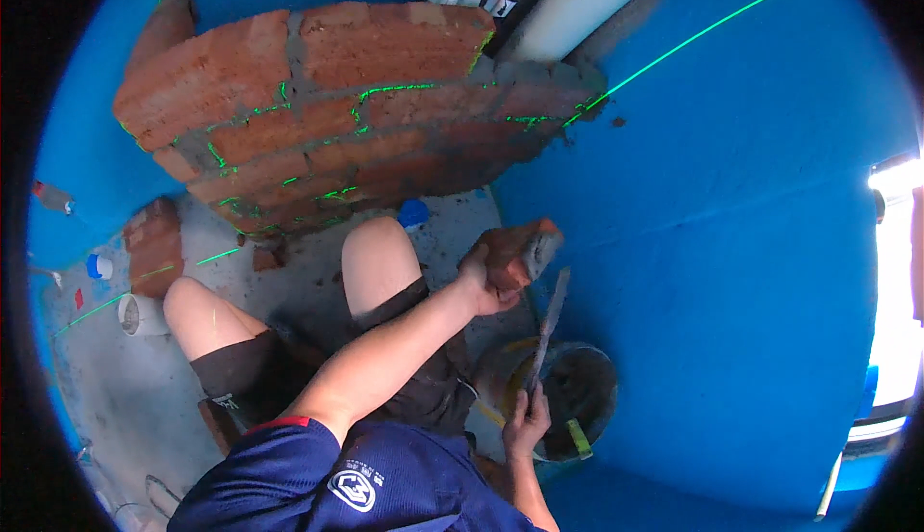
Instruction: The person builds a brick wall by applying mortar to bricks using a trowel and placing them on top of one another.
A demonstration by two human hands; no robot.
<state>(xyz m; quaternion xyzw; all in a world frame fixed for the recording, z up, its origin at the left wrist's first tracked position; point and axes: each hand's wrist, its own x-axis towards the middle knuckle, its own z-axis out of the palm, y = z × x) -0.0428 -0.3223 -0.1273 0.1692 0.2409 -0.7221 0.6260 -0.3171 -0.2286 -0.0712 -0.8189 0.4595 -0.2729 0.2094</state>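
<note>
My left hand (486,286) is closed around a red brick (512,255), held up in front of my knee. Grey mortar covers the brick's right end. In my right hand (526,423) is a trowel (550,322), its narrow blade pointing up, seen nearly edge-on and close to the brick's mortared end but apart from it. Below the trowel stands a round bucket (606,378) with dark grey mortar inside. Ahead of me rises a brick wall (375,147) with mortar joints, its top course leaving a gap at the right end.
Bright green laser lines (717,38) run across the blue walls (722,195) and brickwork. Loose bricks (154,243) are stacked at left, near a white cup-like container (141,315). A blue cap-like object (414,212) lies by my knee. White pipes (587,7) stand behind the wall.
</note>
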